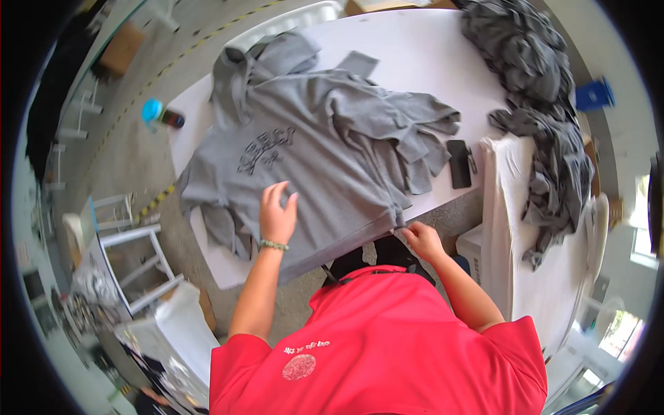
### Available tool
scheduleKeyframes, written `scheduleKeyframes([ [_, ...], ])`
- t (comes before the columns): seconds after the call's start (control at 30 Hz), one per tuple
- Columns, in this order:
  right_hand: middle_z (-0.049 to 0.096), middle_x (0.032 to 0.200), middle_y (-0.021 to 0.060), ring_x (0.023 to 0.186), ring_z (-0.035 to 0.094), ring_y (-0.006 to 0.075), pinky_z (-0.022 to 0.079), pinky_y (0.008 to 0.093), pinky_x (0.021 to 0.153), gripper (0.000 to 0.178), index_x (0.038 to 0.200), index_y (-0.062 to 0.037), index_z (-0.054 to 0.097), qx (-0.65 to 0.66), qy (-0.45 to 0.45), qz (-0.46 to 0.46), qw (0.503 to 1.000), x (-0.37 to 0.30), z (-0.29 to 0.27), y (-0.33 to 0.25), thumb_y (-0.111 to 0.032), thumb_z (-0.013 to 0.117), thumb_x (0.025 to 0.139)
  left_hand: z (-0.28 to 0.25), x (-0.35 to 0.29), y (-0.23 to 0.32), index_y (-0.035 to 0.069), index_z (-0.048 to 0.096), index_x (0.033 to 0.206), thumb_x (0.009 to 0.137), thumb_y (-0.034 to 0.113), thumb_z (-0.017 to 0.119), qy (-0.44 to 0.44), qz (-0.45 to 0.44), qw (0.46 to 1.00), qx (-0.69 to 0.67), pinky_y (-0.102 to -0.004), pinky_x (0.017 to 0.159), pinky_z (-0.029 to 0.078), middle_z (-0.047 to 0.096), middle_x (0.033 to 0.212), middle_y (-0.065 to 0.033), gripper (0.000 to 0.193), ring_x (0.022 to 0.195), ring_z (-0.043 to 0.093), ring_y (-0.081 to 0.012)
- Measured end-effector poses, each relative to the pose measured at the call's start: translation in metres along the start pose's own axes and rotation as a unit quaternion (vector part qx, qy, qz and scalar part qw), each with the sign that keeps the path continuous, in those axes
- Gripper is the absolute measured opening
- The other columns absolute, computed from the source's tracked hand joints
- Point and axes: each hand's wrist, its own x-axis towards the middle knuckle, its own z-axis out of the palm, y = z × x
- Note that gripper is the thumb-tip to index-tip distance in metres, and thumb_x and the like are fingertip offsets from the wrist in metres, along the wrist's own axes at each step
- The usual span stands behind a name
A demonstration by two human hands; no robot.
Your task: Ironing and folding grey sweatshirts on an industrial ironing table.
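Note:
A grey hooded sweatshirt (311, 166) with dark lettering on its chest lies spread over the white table (429, 62), its hood toward the far left. Its hem hangs over the near edge. Just above the front of the garment is my left hand (278, 216), fingers apart and holding nothing; whether it touches the cloth is unclear. At the near right corner of the hem, my right hand (423, 239) has its thumb and fingers closed on the sweatshirt's edge. Folds of sleeve bunch up on the right side.
A black phone (459, 164) lies on the table right of the sleeves. Dark grey garments (539, 90) are heaped at the far right and trail over a white-covered surface (508, 207). A bottle with a blue top (153, 111) stands at the left edge. White frames (142, 266) stand lower left.

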Motion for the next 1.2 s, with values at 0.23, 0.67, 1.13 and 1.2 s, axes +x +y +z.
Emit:
scheduleKeyframes([
  [0.23, 0.075, 0.079, 0.0109, 0.069, 0.074, 0.0217, 0.058, 0.0384, 0.067, 0.03, 0.096, -0.001, 0.072, 0.109, 0.062, 0.248, 0.961, -0.137, 0.023, 0.126, -0.031, 0.071, 0.096, -0.038, 0.053, 0.343, -0.007, 0.072, 0.099, 0.101, 0.069, 0.052, -0.538, 0.286, 0.374, -0.7, -0.0388, 0.062, 0.053, 0.07, 0.084, -0.0154, 0.079, 0.071, 0.065, -0.0269],
  [0.67, 0.075, 0.078, 0.0138, 0.063, 0.073, 0.0218, 0.059, 0.0379, 0.059, 0.026, 0.1, -0.0007, 0.073, 0.303, 0.126, 0.417, 0.847, -0.326, 0.165, 0.294, -0.026, 0.07, 0.095, 0.012, -0.147, 0.557, -0.01, 0.075, 0.089, 0.097, 0.006, 0.072, -0.589, 0.364, 0.115, -0.713, -0.027, 0.052, 0.048, 0.069, 0.079, -0.016, 0.018, 0.063, 0.066, -0.021],
  [1.13, 0.069, 0.073, 0.01, 0.057, 0.067, 0.0195, 0.053, 0.0357, 0.046, 0.022, 0.097, -0.0022, 0.068, 0.528, 0.294, 0.454, 0.655, -0.481, 0.186, 0.465, -0.023, 0.065, 0.101, 0.07, -0.383, 0.667, -0.008, 0.074, 0.086, 0.095, 0.0, 0.07, -0.685, 0.342, 0.134, -0.629, -0.0278, 0.054, 0.047, 0.069, 0.08, -0.0147, 0.013, 0.062, 0.06, -0.0189],
  [1.2, 0.069, 0.073, 0.0102, 0.057, 0.067, 0.0203, 0.053, 0.0365, 0.046, 0.022, 0.094, -0.0028, 0.069, 0.555, 0.314, 0.456, 0.621, -0.503, 0.217, 0.467, -0.023, 0.065, 0.101, 0.092, -0.403, 0.681, -0.009, 0.074, 0.087, 0.098, 0.004, 0.07, -0.668, 0.358, 0.05, -0.65, -0.0285, 0.055, 0.048, 0.068, 0.081, -0.0151, 0.017, 0.062, 0.061, -0.0194],
])
